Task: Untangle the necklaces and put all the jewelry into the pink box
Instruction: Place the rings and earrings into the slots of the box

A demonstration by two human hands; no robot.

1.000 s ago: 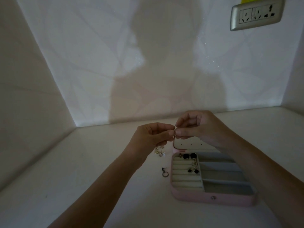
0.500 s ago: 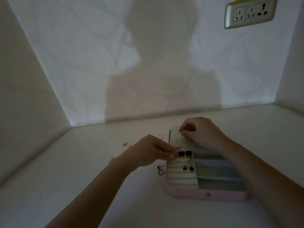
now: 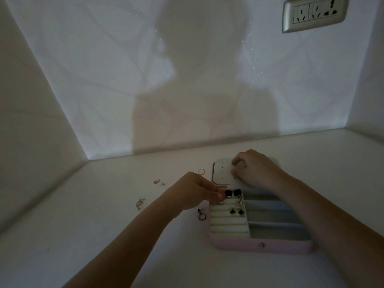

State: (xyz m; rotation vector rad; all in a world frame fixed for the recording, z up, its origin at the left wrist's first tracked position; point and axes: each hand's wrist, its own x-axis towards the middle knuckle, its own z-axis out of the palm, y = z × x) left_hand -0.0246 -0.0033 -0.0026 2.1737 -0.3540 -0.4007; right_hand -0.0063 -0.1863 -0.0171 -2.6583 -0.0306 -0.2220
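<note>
- Left hand [image 3: 199,194], where has it got to?
- Down at the ten o'clock corner of the pink box [image 3: 259,245], forearm reaching in from seven o'clock, fingertips curled onto the top groove beside the black earrings [image 3: 232,192]. A second ago both hands were raised together above the box, pinching something tiny between them.
- And the right hand [image 3: 255,169]?
- Parted from it, now on the lid [image 3: 220,173] at twelve o'clock, fingers bent against the dotted panel. It's too dim to tell whether either hand grips anything.
- Meaning?
- Probably one piece is being seated. Loose earrings [image 3: 139,203] and a ring [image 3: 201,171] lie on the table [image 3: 104,225] from nine to eleven o'clock, so plenty remains.
</note>
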